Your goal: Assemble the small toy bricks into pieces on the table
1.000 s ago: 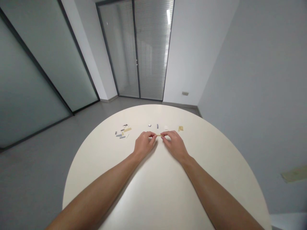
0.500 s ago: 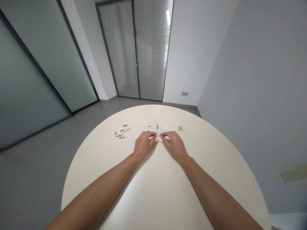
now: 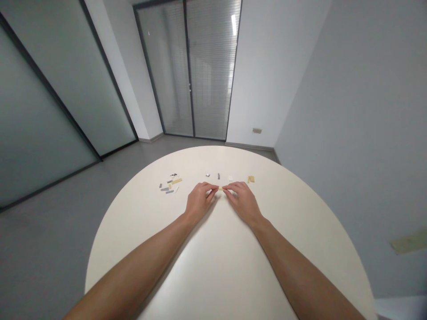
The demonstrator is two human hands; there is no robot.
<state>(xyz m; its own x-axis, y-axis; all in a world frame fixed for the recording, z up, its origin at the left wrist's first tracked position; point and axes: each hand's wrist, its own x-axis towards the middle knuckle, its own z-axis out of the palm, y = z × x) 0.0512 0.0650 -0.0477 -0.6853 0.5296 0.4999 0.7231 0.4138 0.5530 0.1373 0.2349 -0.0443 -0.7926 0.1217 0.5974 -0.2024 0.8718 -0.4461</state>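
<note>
Between my two hands is a small yellow strip-like piece [image 3: 220, 189], too small to make out its exact kind. My left hand [image 3: 200, 198] is closed, its thumb and fingertips pinching the piece's left end. My right hand [image 3: 242, 200] pinches the right end in the same way. Just beyond the fingers lie a small dark grey block [image 3: 219, 176], a white square piece [image 3: 230, 178] and a little cluster of shiny bits [image 3: 207, 174]. Flat yellow pieces [image 3: 251, 179] rest beyond my right hand.
A round white table [image 3: 213, 266] carries everything. At its far left lies a scatter of small parts, among them a yellow bar [image 3: 176, 181], grey bars [image 3: 170, 191] and dark bits [image 3: 174, 174]. Glass doors [image 3: 207, 80] and a wall [image 3: 350, 111] stand beyond the table.
The fingertips of both hands have shifted very slightly on the yellow piece. The other parts on the table lie as before.
</note>
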